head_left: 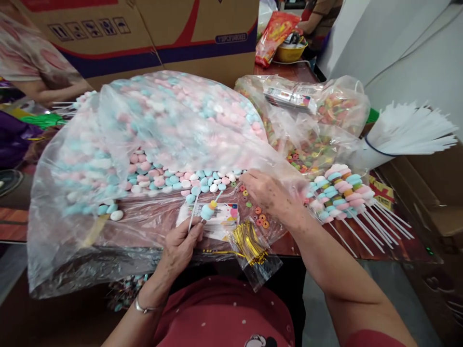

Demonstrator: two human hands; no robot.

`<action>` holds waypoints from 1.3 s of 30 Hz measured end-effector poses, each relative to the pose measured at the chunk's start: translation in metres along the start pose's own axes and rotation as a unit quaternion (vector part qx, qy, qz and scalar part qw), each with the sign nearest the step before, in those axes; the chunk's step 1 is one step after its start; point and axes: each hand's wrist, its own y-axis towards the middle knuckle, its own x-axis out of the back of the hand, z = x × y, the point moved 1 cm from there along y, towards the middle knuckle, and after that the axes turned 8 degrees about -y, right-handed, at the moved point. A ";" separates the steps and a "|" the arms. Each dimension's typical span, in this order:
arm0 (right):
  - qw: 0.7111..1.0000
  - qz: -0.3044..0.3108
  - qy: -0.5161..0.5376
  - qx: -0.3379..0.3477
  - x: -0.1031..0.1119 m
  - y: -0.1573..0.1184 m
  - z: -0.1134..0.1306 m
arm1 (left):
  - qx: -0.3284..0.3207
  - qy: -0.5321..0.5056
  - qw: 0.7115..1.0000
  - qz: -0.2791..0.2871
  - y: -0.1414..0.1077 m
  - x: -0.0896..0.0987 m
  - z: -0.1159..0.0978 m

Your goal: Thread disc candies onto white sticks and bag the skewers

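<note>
along the front of the glossy reddish-brown bench (282,246), the left hand (181,245) is observed with its fingers closed on a thin white stick (194,212) and on a short candy skewer (208,211), which carries rounded blue pieces and a yellow one, its white tip leaning up to the right. a blue piece shows at the top of the thin white stick; whether it is threaded on cannot be determined. the right hand (269,196) is at the near edge of the loose pink, blue and white rounded candies (170,178), fingers drawn close together; whether they grip a piece cannot be told. these candies spill from a large translucent plastic bag (181,115). small coloured ring candies (261,218) lie below the right hand, beside a white printed packet (227,211). nearer the bench edge is a clear pouch of gold twist ties (251,243). to the right, loaded candy skewers with white sticks (343,193) are noted in a pile, in front of a white tub of white sticks (378,144). behind the large bag stands a brown cardboard box (152,43).
</note>
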 end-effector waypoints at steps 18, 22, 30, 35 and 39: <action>0.989 0.076 -0.102 -0.078 -0.051 0.035 0.018 | 0.008 -0.010 0.999 0.043 0.003 -0.003 -0.011; 0.991 0.047 -0.059 -0.108 -0.049 0.037 0.008 | 0.012 -0.017 0.999 0.043 0.003 -0.002 -0.011; 0.981 -0.056 0.079 -0.168 -0.045 0.030 -0.005 | 0.002 -0.008 0.999 0.053 0.004 0.000 -0.011; 0.986 -0.057 0.119 -0.102 -0.052 0.032 0.006 | 0.009 -0.036 0.999 0.032 0.005 -0.001 -0.007; 0.987 -0.060 0.114 -0.100 -0.040 0.032 0.006 | 0.014 -0.058 0.998 0.027 0.005 -0.001 -0.004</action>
